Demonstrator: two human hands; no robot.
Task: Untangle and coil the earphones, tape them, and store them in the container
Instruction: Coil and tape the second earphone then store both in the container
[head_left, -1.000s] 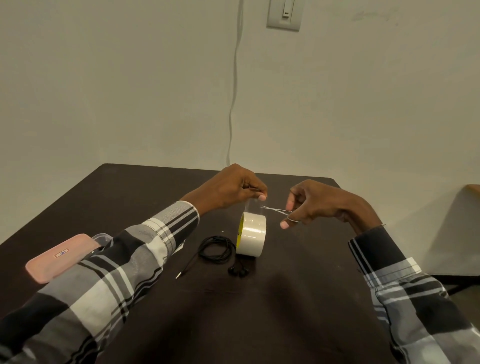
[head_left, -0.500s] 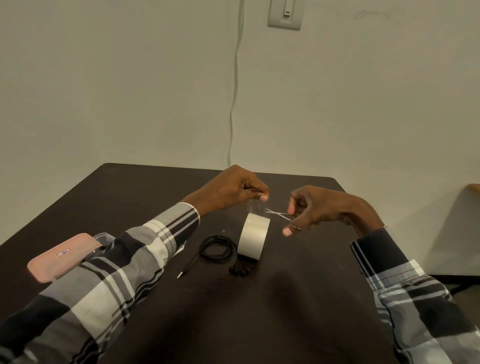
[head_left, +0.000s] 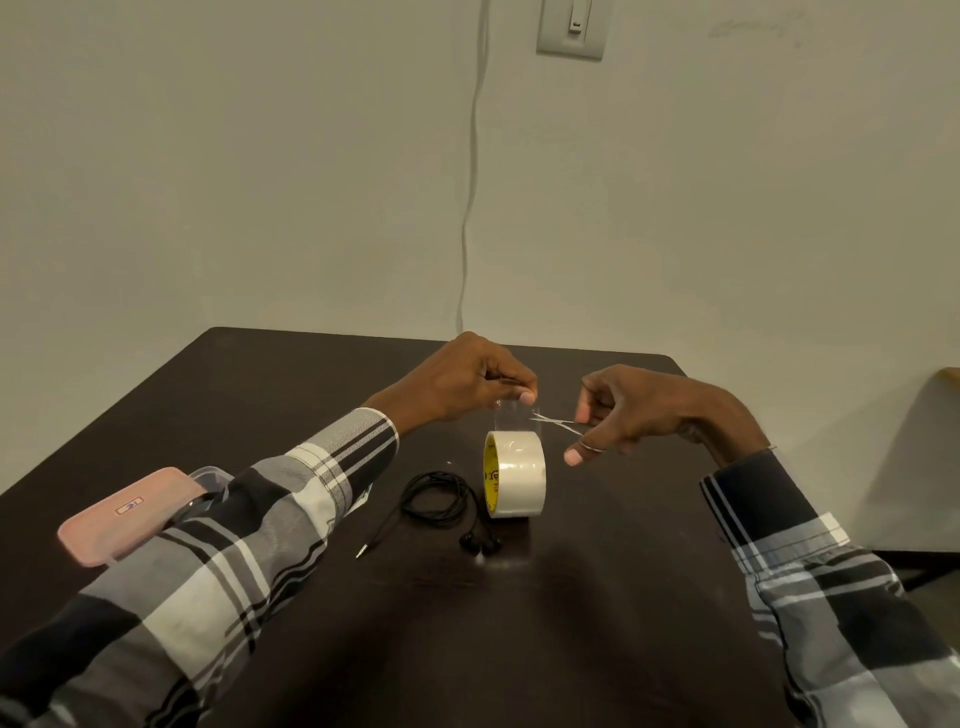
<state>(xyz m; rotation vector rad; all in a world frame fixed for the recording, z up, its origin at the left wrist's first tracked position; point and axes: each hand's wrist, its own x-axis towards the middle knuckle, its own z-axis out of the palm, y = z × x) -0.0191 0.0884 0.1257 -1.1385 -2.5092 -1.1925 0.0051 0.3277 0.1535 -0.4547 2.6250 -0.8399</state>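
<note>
A roll of clear tape (head_left: 515, 474) stands on edge on the dark table (head_left: 571, 623). My left hand (head_left: 467, 379) pinches the free end of the tape strip (head_left: 514, 415) and holds it up above the roll. My right hand (head_left: 631, 410) grips small metal scissors (head_left: 558, 422) whose blades are parted at the strip's right edge. Black earphones (head_left: 436, 501) lie coiled just left of the roll, the two earbuds (head_left: 480, 543) and the jack (head_left: 363, 551) resting on the table. A clear container (head_left: 210, 478) lies at the left, mostly hidden by my left sleeve.
A pink lid (head_left: 124, 514) lies at the table's left edge, next to the container. A white cable (head_left: 470, 182) hangs down the wall behind the table. A wooden piece (head_left: 948, 374) shows at the far right.
The tape roll has turned so that its yellow core faces left again. The scissors' blades have closed in on the raised strip. The earphones have not moved.
</note>
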